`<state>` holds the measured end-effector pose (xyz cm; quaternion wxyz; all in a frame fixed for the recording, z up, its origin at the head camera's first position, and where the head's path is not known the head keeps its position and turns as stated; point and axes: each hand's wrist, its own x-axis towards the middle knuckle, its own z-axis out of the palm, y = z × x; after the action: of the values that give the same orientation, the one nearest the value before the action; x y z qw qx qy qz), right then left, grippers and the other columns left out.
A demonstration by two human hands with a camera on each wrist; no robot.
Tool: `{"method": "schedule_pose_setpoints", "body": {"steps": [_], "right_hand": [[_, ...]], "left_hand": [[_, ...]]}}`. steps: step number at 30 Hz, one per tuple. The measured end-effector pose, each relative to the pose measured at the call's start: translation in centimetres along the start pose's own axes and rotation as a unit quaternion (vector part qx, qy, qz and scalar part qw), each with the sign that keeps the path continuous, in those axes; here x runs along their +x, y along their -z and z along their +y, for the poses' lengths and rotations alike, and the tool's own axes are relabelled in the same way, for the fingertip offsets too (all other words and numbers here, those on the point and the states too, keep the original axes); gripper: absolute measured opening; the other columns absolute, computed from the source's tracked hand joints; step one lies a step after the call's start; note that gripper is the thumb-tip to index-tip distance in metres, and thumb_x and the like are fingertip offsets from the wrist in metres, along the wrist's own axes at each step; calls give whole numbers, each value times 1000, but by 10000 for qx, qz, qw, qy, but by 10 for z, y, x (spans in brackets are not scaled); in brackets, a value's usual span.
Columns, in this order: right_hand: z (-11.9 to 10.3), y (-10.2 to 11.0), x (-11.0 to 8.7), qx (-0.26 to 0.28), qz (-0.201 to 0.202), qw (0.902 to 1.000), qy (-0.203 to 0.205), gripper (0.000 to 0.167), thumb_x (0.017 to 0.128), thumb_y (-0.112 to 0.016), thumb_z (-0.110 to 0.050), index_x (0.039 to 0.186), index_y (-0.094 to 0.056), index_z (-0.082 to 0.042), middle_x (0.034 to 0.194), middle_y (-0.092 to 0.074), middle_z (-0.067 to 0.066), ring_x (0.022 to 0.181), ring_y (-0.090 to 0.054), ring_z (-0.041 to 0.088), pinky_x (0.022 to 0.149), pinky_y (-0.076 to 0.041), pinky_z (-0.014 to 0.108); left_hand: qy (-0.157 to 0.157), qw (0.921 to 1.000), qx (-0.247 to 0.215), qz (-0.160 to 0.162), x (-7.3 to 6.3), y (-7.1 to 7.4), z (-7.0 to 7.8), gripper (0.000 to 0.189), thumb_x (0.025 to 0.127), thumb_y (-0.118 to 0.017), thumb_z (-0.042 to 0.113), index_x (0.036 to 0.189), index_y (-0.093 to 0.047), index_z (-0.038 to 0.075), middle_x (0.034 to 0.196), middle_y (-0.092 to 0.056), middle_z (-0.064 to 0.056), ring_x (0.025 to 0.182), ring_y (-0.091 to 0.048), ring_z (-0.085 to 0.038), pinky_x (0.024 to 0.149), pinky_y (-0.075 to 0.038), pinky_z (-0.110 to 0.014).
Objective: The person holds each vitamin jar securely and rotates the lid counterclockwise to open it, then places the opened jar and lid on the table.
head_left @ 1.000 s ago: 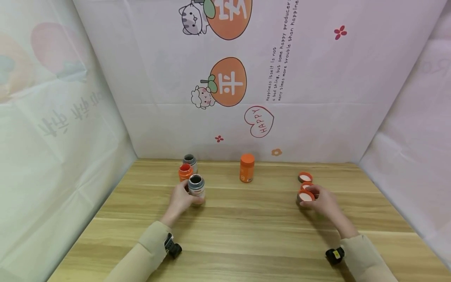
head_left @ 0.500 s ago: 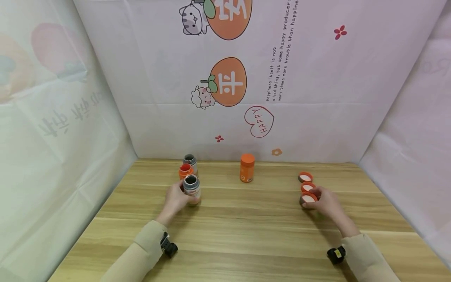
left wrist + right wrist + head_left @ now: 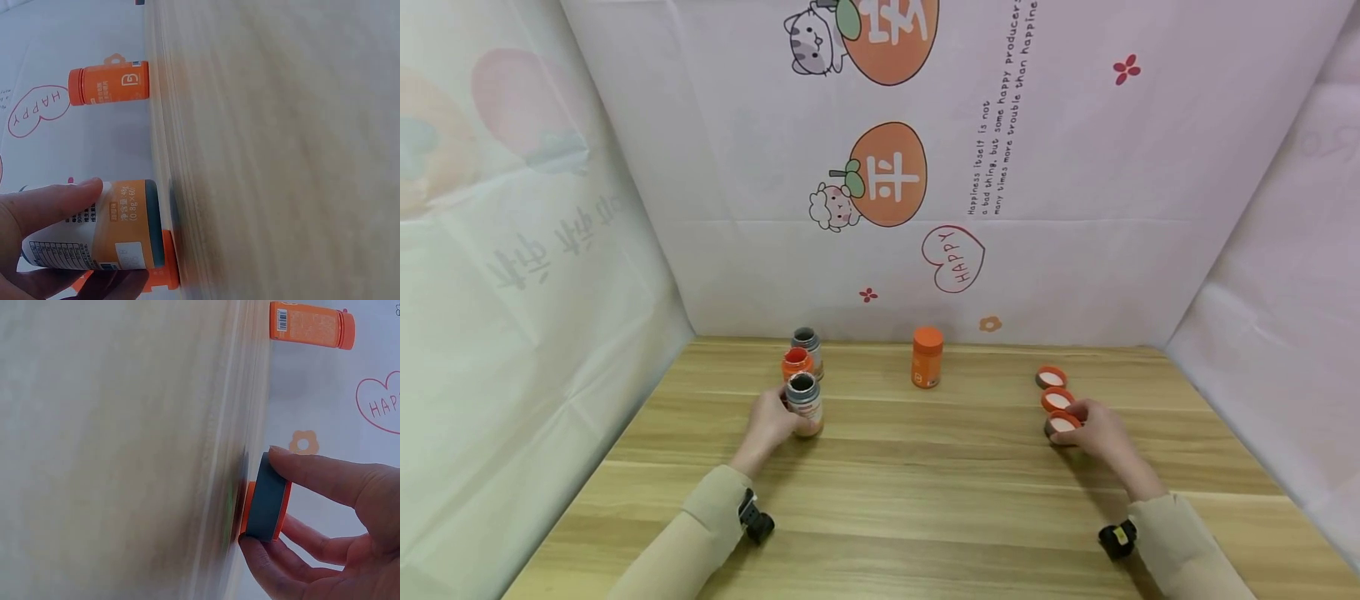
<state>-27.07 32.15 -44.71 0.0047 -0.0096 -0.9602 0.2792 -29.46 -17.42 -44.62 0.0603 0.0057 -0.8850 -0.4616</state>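
Note:
My left hand [image 3: 770,423] grips an uncapped supplement bottle [image 3: 805,403] with a grey neck and a white and orange label. In the left wrist view the same bottle [image 3: 119,225] is held between thumb and fingers, its base close to the table. Right behind it in the head view stands an uncapped orange bottle [image 3: 797,362], then another uncapped grey-necked bottle [image 3: 808,343]. On the right, my right hand [image 3: 1101,429] pinches a bottle cap [image 3: 267,497] with a dark grey side and orange rim, its white inside facing up. An orange cap [image 3: 1057,399] lies just behind it.
A capped orange bottle [image 3: 927,358] stands near the back wall, about midway between the hands. One more upturned cap [image 3: 1051,377] lies farthest back in the right-hand row. White printed sheets [image 3: 1075,208] enclose the wooden table [image 3: 925,500] at the back and sides.
The left hand has moved left with its bottle, into line with the two bottles behind. My right hand has brought its cap slightly right and nearer, uncovering more of the orange cap behind.

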Motion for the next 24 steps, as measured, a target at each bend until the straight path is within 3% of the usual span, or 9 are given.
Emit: {"method": "schedule_pose_setpoints", "body": {"steps": [7,24], "right_hand": [[3,1,3,-37,-74,9999,-125,63,73,-80,-26,116,-53,11,113,-57,32,98,-55,40,80,-44,49],[6,4,6,-71,-64,9995,-299,64,70,-81,-19,117,-52,13,116,-54,34,102,-53,43,83,-43,52]], "left_hand": [[148,9998,107,-22,3,3,-3,62,58,-83,1,115,-61,-1,109,-67,-17,102,-62,-30,91,-48,-46],[124,9992,379,-70,8,9,-8,63,59,-81,0,118,-60,-2,112,-66,-20,103,-62,-32,91,-47,-47]]}}
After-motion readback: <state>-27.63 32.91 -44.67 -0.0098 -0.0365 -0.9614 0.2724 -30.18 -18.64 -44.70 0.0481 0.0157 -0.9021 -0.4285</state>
